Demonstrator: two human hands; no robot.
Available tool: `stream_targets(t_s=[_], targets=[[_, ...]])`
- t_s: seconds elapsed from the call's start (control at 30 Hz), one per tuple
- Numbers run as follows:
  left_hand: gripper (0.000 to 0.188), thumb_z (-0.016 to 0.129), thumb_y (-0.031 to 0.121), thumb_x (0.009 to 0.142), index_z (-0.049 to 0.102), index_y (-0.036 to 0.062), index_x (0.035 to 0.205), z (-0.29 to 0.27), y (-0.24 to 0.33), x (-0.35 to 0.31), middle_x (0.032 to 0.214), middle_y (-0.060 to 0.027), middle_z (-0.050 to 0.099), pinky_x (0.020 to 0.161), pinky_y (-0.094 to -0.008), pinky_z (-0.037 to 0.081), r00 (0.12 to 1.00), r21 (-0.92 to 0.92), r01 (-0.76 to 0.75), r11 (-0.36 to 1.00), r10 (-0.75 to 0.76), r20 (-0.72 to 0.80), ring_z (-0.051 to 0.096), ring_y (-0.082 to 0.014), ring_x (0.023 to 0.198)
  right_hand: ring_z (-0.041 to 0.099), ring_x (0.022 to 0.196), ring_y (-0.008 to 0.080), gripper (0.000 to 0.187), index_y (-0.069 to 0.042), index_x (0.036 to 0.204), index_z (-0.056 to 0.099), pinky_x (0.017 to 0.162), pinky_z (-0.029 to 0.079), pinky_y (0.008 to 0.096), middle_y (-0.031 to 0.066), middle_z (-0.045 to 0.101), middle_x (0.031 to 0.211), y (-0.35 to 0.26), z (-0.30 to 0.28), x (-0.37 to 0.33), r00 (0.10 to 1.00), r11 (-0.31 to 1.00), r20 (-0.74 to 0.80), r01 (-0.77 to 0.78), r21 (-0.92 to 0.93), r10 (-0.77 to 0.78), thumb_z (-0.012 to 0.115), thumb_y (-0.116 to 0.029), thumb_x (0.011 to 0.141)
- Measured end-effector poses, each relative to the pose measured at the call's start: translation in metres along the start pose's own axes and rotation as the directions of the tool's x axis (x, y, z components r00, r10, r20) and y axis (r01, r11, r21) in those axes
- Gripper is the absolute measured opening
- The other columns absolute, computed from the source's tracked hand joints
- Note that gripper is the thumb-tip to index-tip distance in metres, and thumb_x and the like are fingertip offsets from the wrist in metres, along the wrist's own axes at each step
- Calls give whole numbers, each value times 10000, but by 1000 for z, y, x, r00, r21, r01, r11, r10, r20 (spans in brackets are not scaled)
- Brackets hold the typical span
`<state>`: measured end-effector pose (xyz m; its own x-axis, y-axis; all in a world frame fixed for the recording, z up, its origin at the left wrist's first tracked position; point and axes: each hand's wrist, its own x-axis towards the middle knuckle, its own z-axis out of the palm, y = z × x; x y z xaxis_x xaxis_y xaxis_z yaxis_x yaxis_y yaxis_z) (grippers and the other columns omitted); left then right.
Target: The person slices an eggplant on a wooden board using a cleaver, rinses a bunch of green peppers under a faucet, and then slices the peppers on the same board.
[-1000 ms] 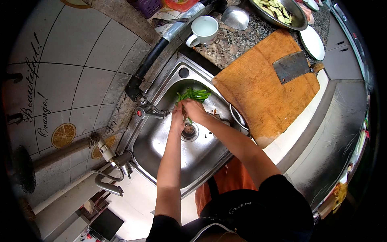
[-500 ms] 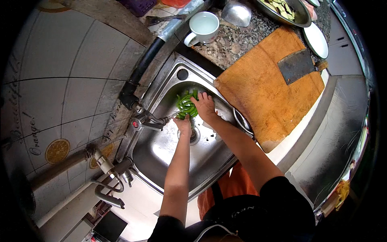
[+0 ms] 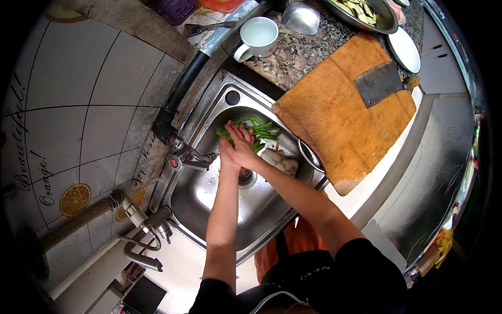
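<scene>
Taking the sink [image 3: 209, 201] as a clock face, we see the long green vegetables [image 3: 264, 129] at its twelve to one, where its enclosing shape probably keeps them from scattering. Overlapping them in our view, the right hand [image 3: 243, 149] lies open, fingers extended, across the left hand [image 3: 227, 157], whose own fingers are too hidden for us to tell whether they close on anything. The tap [image 3: 189, 159] points in from ten o'clock, ending just beside the left hand, presumably so water reaches there.

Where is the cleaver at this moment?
In the head view, the cleaver lies at the upper right, on the board to the right of the sink, its handle near the white plate.
</scene>
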<state>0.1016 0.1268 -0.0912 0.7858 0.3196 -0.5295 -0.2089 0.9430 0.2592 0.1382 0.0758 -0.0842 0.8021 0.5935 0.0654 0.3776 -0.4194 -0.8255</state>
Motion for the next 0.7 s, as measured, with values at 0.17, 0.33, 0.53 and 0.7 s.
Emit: stream_targets(t_s=[0.17, 0.33, 0.53, 0.7], targets=[[392, 364, 372, 930, 498, 78, 1151, -1, 14, -11, 1103, -80, 558, 870, -357, 436, 969, 60, -39, 997, 52, -242, 542, -233, 970, 448, 1083, 391, 486, -86, 1275, 355, 900, 375, 435, 241, 430, 1239, -21, -11, -2, 963, 991, 233, -134, -16, 134, 508, -175, 822], [357, 347, 300, 945, 497, 45, 1144, -35, 21, 4, 1091, -103, 568, 856, -344, 445, 951, 100, -41, 994, 70, -303, 549, -220, 961, 530, 928, 428, 335, -57, 1154, 459, 742, 452, 454, 247, 517, 1126, -34, -10, -14, 945, 931, 103, -324, 170, 310, 443, -219, 861], [288, 371, 90, 907, 496, -2, 1149, 2, 9, -15, 1047, -143, 592, 824, -338, 457, 851, 754, -236, 613, 505, -145, 571, -249, 935, 512, 524, 233, 251, -61, 1079, 514, 501, 437, 365, 53, 589, 709, 15, 10, -4, 774, 554, 380, -630, 545, 506, 438, -229, 908], [347, 396, 9, 862, 468, 1, 1202, 25, -9, -46, 1153, -197, 531, 915, -324, 393, 825, 933, -190, -306, 465, 321, 515, -290, 1077, 542, 886, 187, 241, -65, 1057, 525, 795, 445, 335, 91, 587, 925, 16, 7, -7, 495, -309, 707, -662, 683, 505, 410, -230, 925]])
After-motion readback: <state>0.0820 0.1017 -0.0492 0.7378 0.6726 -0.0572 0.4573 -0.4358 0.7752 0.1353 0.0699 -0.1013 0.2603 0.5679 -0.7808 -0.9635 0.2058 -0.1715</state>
